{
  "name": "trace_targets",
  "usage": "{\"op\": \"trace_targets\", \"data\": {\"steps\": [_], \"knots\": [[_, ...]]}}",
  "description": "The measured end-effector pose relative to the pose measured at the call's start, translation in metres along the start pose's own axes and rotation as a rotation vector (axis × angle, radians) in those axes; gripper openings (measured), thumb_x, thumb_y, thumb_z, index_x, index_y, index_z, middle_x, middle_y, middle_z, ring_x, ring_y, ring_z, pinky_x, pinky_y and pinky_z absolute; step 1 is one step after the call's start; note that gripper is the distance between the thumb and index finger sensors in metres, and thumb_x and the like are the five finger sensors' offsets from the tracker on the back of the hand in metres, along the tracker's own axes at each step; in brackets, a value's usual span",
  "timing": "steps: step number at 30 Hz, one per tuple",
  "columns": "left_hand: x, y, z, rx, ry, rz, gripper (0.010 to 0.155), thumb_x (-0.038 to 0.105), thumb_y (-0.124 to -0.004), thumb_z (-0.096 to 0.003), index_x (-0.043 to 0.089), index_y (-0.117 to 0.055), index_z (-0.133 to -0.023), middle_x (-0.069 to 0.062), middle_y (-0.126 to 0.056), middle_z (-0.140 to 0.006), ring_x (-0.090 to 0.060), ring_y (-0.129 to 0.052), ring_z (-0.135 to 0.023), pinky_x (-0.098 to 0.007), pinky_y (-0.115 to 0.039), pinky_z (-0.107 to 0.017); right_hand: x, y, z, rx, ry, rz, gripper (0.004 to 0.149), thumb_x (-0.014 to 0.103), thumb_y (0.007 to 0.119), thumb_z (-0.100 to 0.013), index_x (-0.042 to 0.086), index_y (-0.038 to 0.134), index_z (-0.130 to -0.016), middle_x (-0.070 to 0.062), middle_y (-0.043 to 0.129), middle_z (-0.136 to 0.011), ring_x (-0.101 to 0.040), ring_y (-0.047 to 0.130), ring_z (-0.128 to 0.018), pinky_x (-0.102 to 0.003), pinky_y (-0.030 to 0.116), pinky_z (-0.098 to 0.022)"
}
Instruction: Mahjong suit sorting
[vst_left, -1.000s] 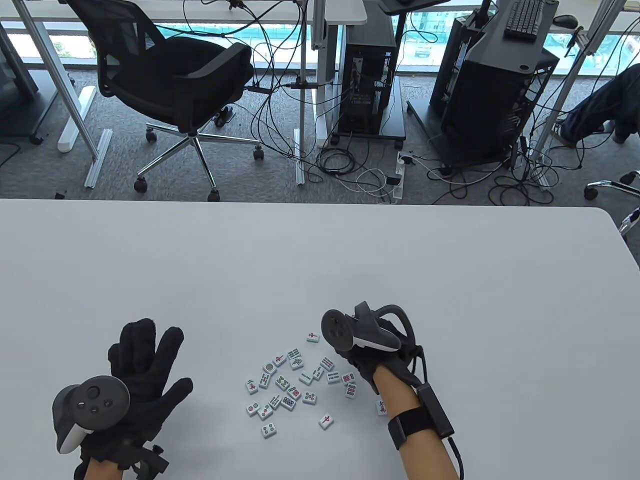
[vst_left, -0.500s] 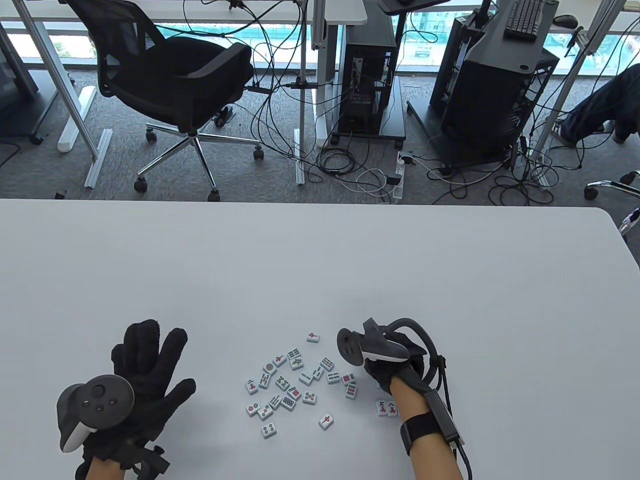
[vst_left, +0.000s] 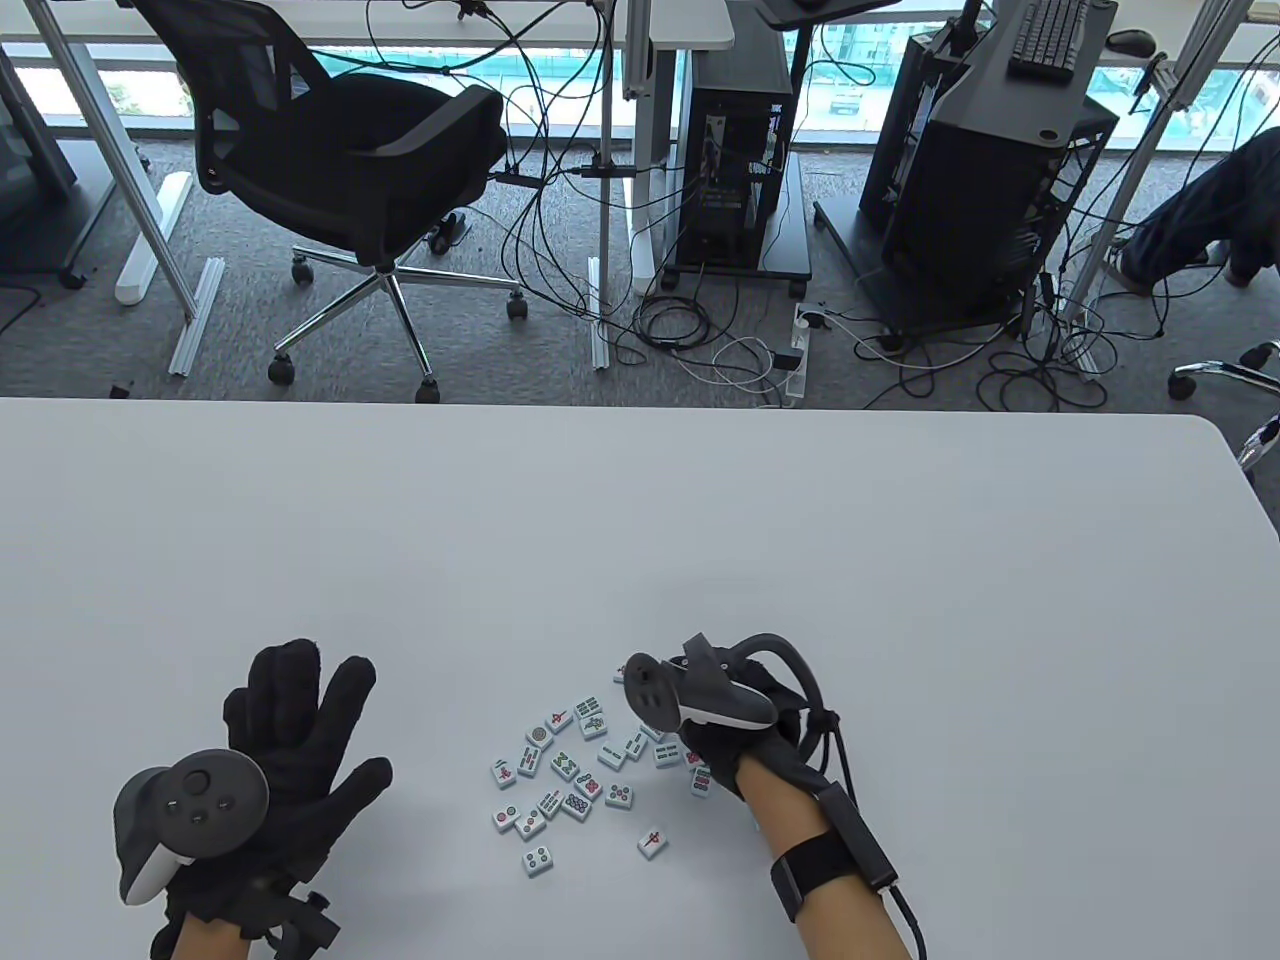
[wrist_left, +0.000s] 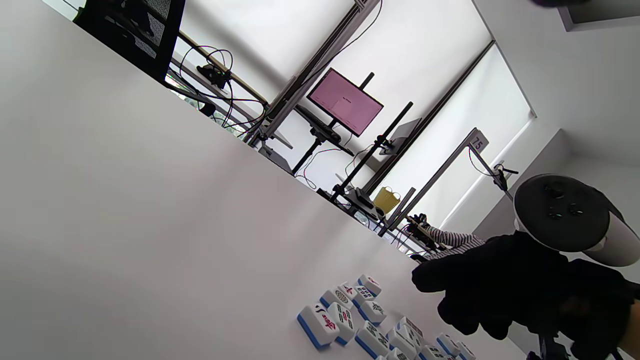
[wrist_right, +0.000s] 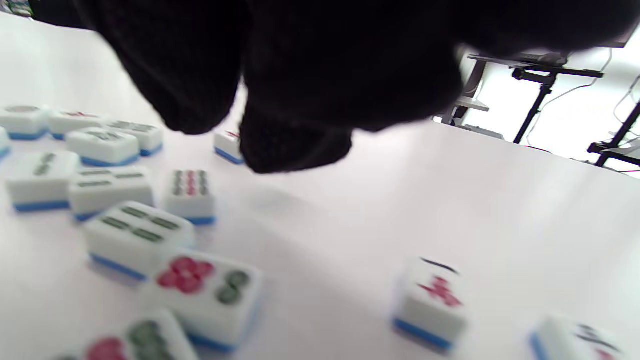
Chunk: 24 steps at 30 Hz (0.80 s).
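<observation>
Several small white mahjong tiles (vst_left: 575, 775) with blue backs lie face up in a loose cluster on the white table (vst_left: 900, 560). My right hand (vst_left: 715, 750) hovers over the cluster's right edge. In the right wrist view its fingertips (wrist_right: 295, 145) hang loosely curled above the tiles, holding nothing. Apart from the cluster, two red-character tiles (wrist_right: 434, 295) lie near my wrist; my forearm hides them in the table view. Left of the cluster, my left hand (vst_left: 300, 720) rests flat on the table with spread fingers. The left wrist view shows the tiles (wrist_left: 350, 320) and my right hand (wrist_left: 480, 295).
One red-character tile (vst_left: 652, 842) and one dot tile (vst_left: 537, 859) lie at the cluster's near side. Beyond the table's far edge (vst_left: 640, 405) stand an office chair (vst_left: 350, 170), computer towers and floor cables. A seated person's leg (vst_left: 1200, 210) shows at far right.
My right hand went right and down near the separate character tiles, where a second tile appeared, then came back left over the cluster's far right. The left hand barely moved.
</observation>
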<state>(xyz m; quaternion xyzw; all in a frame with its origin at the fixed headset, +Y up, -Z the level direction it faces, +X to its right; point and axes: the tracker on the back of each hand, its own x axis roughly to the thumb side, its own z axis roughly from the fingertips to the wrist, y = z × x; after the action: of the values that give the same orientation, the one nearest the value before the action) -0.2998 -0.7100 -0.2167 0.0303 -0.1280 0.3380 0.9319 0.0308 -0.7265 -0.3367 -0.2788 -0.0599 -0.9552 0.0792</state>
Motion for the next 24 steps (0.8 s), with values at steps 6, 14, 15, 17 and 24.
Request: {"op": "trace_targets", "data": {"steps": [6, 14, 15, 17, 24], "knots": [[0.000, 0.001, 0.001, 0.004, -0.006, 0.004, 0.080, 0.075, -0.055, -0.0465, 0.047, -0.017, -0.111, 0.019, 0.016, -0.109, -0.013, 0.023, -0.105, -0.050, 0.013, -0.070, 0.078, -0.009, -0.019, -0.056, -0.185, 0.018, 0.057, 0.036, 0.085, -0.037, 0.009, 0.078, -0.087, -0.006, 0.099, -0.041, -0.012, 0.092, -0.012, -0.029, 0.083, -0.011], [0.000, 0.002, 0.002, 0.012, -0.014, 0.017, 0.080, 0.075, -0.055, -0.0465, 0.047, -0.017, -0.111, 0.019, 0.016, -0.109, -0.013, 0.023, -0.105, -0.050, 0.013, -0.070, 0.137, -0.002, -0.040, 0.018, -0.310, 0.137, 0.057, 0.037, 0.086, -0.036, 0.010, 0.080, -0.086, -0.004, 0.098, -0.035, -0.010, 0.089, -0.006, -0.028, 0.081, -0.006], [0.000, 0.002, 0.002, 0.014, -0.015, 0.019, 0.080, 0.075, -0.055, -0.0465, 0.047, -0.017, -0.111, 0.019, 0.016, -0.109, -0.013, 0.023, -0.105, -0.050, 0.013, -0.070, 0.140, 0.000, -0.043, 0.045, -0.317, 0.144, 0.056, 0.037, 0.087, -0.036, 0.009, 0.080, -0.085, -0.003, 0.098, -0.033, -0.010, 0.088, -0.005, -0.027, 0.080, -0.005], [0.000, 0.003, 0.002, 0.016, -0.015, 0.022, 0.080, 0.075, -0.055, -0.0465, 0.047, -0.018, -0.111, 0.019, 0.016, -0.109, -0.013, 0.023, -0.105, -0.051, 0.013, -0.070, 0.145, 0.002, -0.045, 0.079, -0.312, 0.151, 0.056, 0.036, 0.087, -0.036, 0.008, 0.081, -0.084, -0.004, 0.098, -0.031, -0.009, 0.087, -0.003, -0.027, 0.080, -0.004], [0.000, 0.002, 0.002, 0.010, -0.014, 0.018, 0.080, 0.075, -0.055, -0.0466, 0.047, -0.018, -0.111, 0.019, 0.016, -0.109, -0.013, 0.023, -0.105, -0.050, 0.013, -0.070, 0.151, 0.011, -0.053, 0.101, -0.303, 0.194, 0.058, 0.035, 0.088, -0.036, 0.003, 0.079, -0.083, -0.003, 0.097, -0.029, -0.009, 0.086, -0.001, -0.027, 0.079, -0.002]]}}
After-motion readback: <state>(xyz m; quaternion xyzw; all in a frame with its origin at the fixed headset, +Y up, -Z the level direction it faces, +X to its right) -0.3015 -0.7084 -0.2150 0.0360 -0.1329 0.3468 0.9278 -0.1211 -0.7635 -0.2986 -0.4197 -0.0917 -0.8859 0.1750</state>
